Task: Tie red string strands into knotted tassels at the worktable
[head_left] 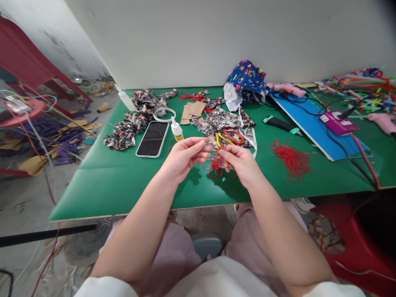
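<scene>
Above the green table, my left hand (188, 158) has its thumb and fingers drawn close together; whatever lies between them is too small to tell. My right hand (239, 161) is closed in a pinch on a red cord, close to a tangle of red cords (215, 164). Just beyond the hands lie pliers with yellow handles (220, 139) and a tool with red-orange handles (236, 137), on patterned fabric (227, 119). A small white glue bottle (176, 130) stands upright beside my left hand. Another pile of red cords (292, 160) lies to the right.
On the green table (102, 181) are a phone (153, 139), cardboard pieces (192, 111), a white ring (164, 114) and a box cutter (281, 124). A blue board (315, 128), purple box (338, 122) and cables lie at the right. A pale wall (185, 41) stands behind.
</scene>
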### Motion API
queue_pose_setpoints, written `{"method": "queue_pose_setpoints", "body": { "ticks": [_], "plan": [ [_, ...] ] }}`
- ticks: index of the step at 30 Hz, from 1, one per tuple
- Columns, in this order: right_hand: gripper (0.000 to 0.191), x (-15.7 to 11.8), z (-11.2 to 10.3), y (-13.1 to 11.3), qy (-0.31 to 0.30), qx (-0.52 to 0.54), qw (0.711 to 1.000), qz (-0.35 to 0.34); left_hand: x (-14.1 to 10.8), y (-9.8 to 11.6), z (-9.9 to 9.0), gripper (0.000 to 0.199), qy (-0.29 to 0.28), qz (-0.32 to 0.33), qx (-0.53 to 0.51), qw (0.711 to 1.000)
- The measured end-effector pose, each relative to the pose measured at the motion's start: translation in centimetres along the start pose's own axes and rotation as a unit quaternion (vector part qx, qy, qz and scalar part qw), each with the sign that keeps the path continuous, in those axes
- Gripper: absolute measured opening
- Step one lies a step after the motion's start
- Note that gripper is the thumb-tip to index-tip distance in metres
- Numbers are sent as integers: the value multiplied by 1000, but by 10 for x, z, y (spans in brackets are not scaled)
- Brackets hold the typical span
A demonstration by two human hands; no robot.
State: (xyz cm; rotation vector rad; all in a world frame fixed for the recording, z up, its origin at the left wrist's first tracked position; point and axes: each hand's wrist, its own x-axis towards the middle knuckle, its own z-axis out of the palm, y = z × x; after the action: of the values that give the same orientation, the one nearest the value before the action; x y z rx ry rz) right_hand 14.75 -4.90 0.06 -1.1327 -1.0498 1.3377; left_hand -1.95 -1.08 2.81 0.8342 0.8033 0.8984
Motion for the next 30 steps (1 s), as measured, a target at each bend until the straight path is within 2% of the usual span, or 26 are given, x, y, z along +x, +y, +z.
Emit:
{"method": "queue_pose_setpoints", "body": {
  "ticks": [3, 9, 20, 25, 30],
  "plan": [
    [22, 0, 0, 0, 0, -2, 1000, -1, 0, -1, 1, 15, -2, 15, -6, 1000],
    [21, -1, 0, 0, 8, -13, 1000, -7, 1, -3, -2, 43, -36, 47, -28, 998],
    [23, -1, 0, 0, 6, -22, 1000, -6, 1, -4, -4, 54, -28, 61, 8, 998],
    [22, -1, 1, 0, 10, -24, 1000, 0, 2, -3, -5, 53, -10, 84, -3, 996],
    [22, -1, 1, -1, 13, -25, 1000, 3, 5, -3, -7, 37, 3, 86, -46, 995]
  ]
}}
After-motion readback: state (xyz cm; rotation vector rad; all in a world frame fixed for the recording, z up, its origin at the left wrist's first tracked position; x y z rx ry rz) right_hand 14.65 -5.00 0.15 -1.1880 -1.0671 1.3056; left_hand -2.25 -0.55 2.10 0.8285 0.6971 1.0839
